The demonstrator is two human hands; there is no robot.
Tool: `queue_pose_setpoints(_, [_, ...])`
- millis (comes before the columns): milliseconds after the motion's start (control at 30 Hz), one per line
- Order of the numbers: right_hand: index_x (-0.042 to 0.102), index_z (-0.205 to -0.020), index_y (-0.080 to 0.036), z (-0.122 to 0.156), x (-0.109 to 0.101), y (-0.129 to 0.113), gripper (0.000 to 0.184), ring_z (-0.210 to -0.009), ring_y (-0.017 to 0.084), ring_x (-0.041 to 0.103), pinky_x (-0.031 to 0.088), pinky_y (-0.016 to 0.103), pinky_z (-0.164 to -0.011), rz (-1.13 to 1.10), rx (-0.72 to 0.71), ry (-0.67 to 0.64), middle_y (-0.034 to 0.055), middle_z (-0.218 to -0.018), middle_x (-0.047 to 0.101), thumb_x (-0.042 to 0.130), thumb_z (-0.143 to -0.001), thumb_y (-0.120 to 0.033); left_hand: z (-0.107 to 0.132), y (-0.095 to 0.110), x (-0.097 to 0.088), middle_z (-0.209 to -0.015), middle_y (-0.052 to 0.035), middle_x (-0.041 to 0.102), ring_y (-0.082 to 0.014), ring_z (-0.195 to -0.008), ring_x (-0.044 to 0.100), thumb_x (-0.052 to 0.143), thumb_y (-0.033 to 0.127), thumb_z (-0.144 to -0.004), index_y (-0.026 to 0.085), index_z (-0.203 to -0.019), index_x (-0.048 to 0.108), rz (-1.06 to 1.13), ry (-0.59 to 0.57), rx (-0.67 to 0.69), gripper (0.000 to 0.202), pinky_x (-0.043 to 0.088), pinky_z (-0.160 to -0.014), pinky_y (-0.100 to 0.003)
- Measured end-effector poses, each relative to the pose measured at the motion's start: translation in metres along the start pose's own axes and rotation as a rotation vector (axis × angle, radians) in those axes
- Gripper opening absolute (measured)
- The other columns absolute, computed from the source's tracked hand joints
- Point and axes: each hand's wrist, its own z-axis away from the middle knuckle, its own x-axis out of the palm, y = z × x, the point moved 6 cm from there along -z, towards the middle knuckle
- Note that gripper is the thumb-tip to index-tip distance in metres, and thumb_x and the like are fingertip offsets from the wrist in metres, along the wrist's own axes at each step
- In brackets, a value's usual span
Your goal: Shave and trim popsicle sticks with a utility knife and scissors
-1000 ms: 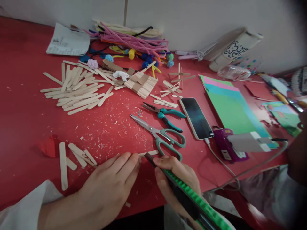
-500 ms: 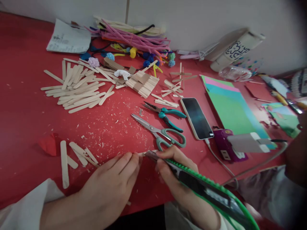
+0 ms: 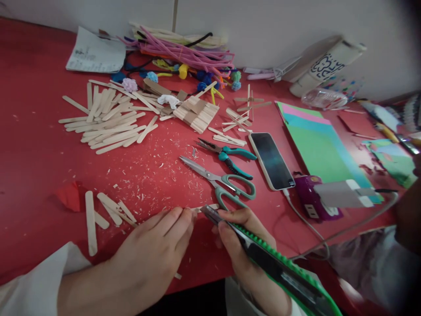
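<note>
Still pinning the thin, flat wooden stick (image 3: pixel 207 207) to the red table's (image 3: pixel 33 153) near edge, left hand (image 3: pixel 154 259) fingertips pinched shut on it; still gripping the ribbed green utility knife (image 3: pixel 279 270) in the closed right hand (image 3: pixel 243 245), blade hardly shifted (tip resting on the stick). Lying just beyond: steel scissors (image 3: pixel 223 184), teal-handled pliers (image 3: pixel 230 156), pale shavings (image 3: pixel 148 175).

A pale wooden craft stick (image 3: pixel 206 206) lies flat, one end under the left hand (image 3: pixel 154 252) fingertips. A green-and-black utility knife (image 3: pixel 276 270), gripped in the right hand (image 3: pixel 245 245), slants with its blade tip at the stick.
</note>
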Motion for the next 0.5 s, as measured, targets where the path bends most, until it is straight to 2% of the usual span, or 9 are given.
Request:
queue_pose_setpoints(233, [0.059,-0.083,-0.024,-0.003,-0.001,-0.005,0.007,-0.041,0.008,0.055,0.046,0.018,-0.044,0.102,-0.202,-0.029,-0.0044,-0.061,0.065,0.056,-0.085,-0.018,0.001,0.000,0.000,-0.123,-0.0075,0.066,-0.0204,-0.112,0.054,0.039,0.016,-0.090,0.008,-0.118,0.063,-0.002,-0.004,-0.012,0.038,0.035,-0.095,-0.034])
queue_pose_setpoints(367, [0.055,-0.085,-0.024,-0.011,0.002,-0.020,0.014,-0.041,0.007,0.054,0.043,0.015,-0.043,0.197,-0.380,-0.196,-0.0051,-0.061,0.064,0.055,-0.083,-0.011,0.002,0.000,0.001,-0.123,-0.0059,0.065,-0.0197,-0.114,0.053,0.039,0.012,-0.088,0.012,-0.113,0.067,-0.006,-0.003,-0.009,0.037,0.035,-0.096,-0.033])
queue_pose_setpoints(500, [0.052,-0.086,-0.024,-0.017,0.006,-0.033,0.018,-0.050,0.009,0.060,0.049,0.017,-0.050,0.244,-0.462,-0.326,-0.0021,-0.069,0.067,0.051,-0.082,-0.006,0.002,-0.001,0.001,-0.123,-0.0055,0.065,-0.0189,-0.115,0.052,0.045,0.013,-0.086,0.017,-0.102,0.070,0.013,-0.010,-0.001,0.030,0.037,-0.094,-0.031])
